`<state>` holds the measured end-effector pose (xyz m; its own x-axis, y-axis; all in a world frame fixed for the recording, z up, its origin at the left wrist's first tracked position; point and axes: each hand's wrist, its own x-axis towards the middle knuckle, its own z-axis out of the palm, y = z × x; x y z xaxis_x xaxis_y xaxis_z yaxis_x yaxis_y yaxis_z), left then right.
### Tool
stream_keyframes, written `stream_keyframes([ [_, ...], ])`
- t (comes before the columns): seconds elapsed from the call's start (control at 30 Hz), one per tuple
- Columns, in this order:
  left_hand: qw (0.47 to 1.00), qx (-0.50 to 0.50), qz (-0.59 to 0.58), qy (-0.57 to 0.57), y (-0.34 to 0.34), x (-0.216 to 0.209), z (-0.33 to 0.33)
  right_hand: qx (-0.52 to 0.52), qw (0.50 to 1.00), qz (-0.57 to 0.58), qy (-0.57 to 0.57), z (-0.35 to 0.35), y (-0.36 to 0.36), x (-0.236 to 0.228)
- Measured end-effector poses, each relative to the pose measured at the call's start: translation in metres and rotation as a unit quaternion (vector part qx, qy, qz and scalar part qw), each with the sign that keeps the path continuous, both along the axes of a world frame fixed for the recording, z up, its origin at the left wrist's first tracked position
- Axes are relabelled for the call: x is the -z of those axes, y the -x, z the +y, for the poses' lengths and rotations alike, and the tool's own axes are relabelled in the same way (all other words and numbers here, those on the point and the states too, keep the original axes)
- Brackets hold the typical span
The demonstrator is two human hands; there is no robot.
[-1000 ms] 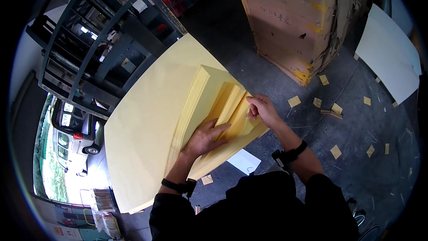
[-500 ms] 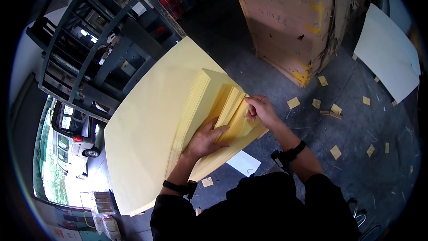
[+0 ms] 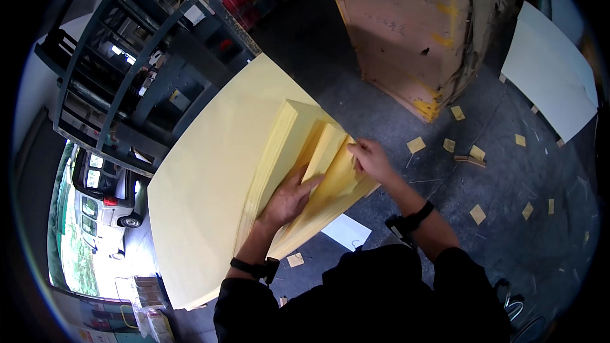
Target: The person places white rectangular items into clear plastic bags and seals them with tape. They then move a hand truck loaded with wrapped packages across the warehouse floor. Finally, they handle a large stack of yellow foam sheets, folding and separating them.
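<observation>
A large stack of pale yellow paper sheets [image 3: 210, 165] lies in front of me. Along its right part, a thick batch of sheets [image 3: 270, 152] is bent up and folded over to the left. My left hand [image 3: 289, 202] reaches into the fold, its thumb over a smaller raised bundle of sheets [image 3: 323, 149] and its other fingers partly hidden behind that bundle. At the stack's right corner, my right hand [image 3: 370, 159] pinches the edge of the sheets with thumb and bent fingers. How many sheets it holds I cannot tell. Both wrists wear dark bands.
Beyond the stack stands a dark metal machine frame [image 3: 159, 70]. A big worn cardboard box [image 3: 400, 32] is at the far right, with a white panel [image 3: 549, 73] beside it. Small yellow scraps [image 3: 478, 215] litter the grey floor. A parked vehicle [image 3: 95, 197] shows outside at left.
The fanned sheets between my hands have gathered leftward into one bundle under my left thumb. The gap between this bundle and my right hand is wider. My right hand keeps its place at the corner.
</observation>
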<state>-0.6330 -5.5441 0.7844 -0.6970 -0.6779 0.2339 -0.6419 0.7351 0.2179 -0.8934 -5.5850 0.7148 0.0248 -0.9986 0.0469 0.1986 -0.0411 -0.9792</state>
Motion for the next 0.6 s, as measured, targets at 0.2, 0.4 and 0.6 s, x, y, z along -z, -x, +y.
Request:
stream_keyframes([
  [0.2,0.999,-0.010,0.012,-0.043,0.014,-0.018,0.011,-0.059,0.982,-0.165,-0.077,-0.004,0.005,-0.008],
  [0.4,0.997,-0.022,0.023,-0.069,0.012,-0.013,0.010,-0.064,0.979,-0.181,-0.074,0.000,0.009,-0.002],
  [0.6,0.998,-0.027,0.015,-0.046,0.004,-0.003,0.005,0.045,0.977,0.169,0.122,0.002,0.002,0.006],
])
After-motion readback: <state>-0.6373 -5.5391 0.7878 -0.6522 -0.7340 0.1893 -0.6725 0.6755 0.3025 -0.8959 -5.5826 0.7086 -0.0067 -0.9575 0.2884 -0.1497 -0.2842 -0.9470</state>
